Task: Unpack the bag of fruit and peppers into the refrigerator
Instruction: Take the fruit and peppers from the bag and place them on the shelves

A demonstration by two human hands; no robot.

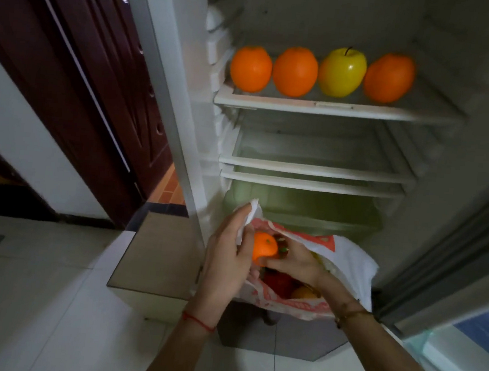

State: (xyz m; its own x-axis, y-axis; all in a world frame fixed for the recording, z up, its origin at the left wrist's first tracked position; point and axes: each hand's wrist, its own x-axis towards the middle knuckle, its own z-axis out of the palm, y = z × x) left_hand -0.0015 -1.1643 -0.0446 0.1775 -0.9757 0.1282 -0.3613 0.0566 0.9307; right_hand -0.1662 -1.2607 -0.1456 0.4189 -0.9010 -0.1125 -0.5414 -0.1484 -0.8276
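The refrigerator stands open before me. Its top shelf (332, 108) carries three oranges (295, 71) and a yellow apple (342, 72) in a row. Below, a white and red plastic bag (349, 262) hangs open in front of the green crisper drawer. My left hand (225, 260) grips the bag's left handle and rim. My right hand (295, 261) holds a small orange (264, 246) at the bag's mouth. Inside the bag lie a red pepper (277, 284) and another orange fruit (304, 294), partly hidden.
Two lower fridge shelves (315, 169) sit under the top one, above a green drawer (309, 206). The fridge door (467, 332) stands open at right. A dark wooden door (78, 82) is at left. A low box (157, 254) stands on the tiled floor.
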